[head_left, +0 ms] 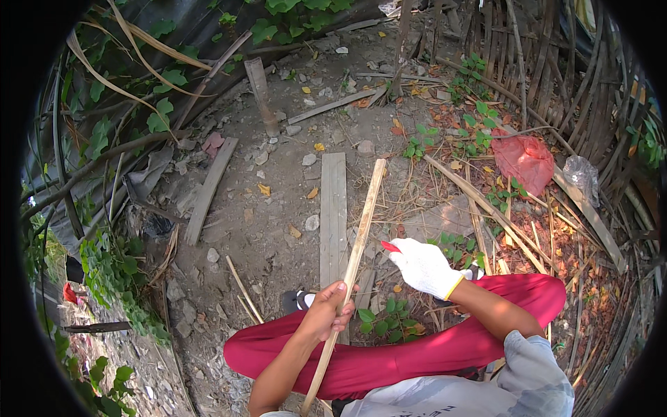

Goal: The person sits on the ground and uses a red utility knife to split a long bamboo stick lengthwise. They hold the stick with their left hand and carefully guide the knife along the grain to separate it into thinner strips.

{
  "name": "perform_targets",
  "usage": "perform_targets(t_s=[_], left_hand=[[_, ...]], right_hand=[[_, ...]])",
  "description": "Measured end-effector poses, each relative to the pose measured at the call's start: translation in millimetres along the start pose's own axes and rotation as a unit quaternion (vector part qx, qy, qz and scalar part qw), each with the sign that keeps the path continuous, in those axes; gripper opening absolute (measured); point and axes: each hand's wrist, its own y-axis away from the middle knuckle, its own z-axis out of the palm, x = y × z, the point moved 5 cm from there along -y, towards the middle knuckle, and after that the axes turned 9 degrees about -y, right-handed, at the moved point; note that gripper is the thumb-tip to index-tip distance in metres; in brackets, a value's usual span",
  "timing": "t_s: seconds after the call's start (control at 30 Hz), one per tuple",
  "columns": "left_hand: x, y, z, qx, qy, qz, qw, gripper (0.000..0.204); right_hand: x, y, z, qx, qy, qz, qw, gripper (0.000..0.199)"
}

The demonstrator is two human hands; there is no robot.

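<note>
Over a bare dirt ground (236, 215) strewn with stones, a long, thin strip of wood (366, 222) hangs above the seated person's lap. It is pale and straight, with flat faces and brownish patches toward the far end. Its long axis runs from the person's body outward, leaning a little right, the far tip pointing to the fence side of the ground's far edge.

The bare left hand (332, 309) is wrapped around the strip below its middle, so most of the wood reaches out beyond the knuckles and the rest passes back over the smooth dark-red trousers (396, 358).

To the right of the strip and apart from it, the right hand (425, 267), in a white knitted glove with a yellow cuff, is curled around a small red thing (390, 247); only its tapered end shows. Beneath the strip lies a flat, weathered grey board (333, 208).
</note>
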Motion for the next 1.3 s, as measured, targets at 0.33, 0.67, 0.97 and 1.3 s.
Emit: perform_targets(t_s=[0.33,0.67,0.97,1.3], left_hand=[[-48.5,-24.8,-0.3,-0.051,0.120,-0.078,0.988,0.034],[-50.3,-23.4,4.9,-0.009,0.034,-0.050,0.998,0.033],[-70.4,-17.9,7.1,0.012,0.031,-0.081,0.996,0.025],[-104.1,-4.9,6.4,-0.031,-0.026,-0.148,0.988,0.030]], right_hand=[[24.2,-11.3,29.8,-0.023,0.061,-0.003,0.998,0.035],[19.6,-8.1,26.9,0.006,0.064,-0.007,0.998,0.041],[38.6,-5.4,45.5,-0.029,0.099,-0.019,0.994,0.042],[201.2,-20.0,-7.3,0.054,0.163,0.253,0.952,0.051]])
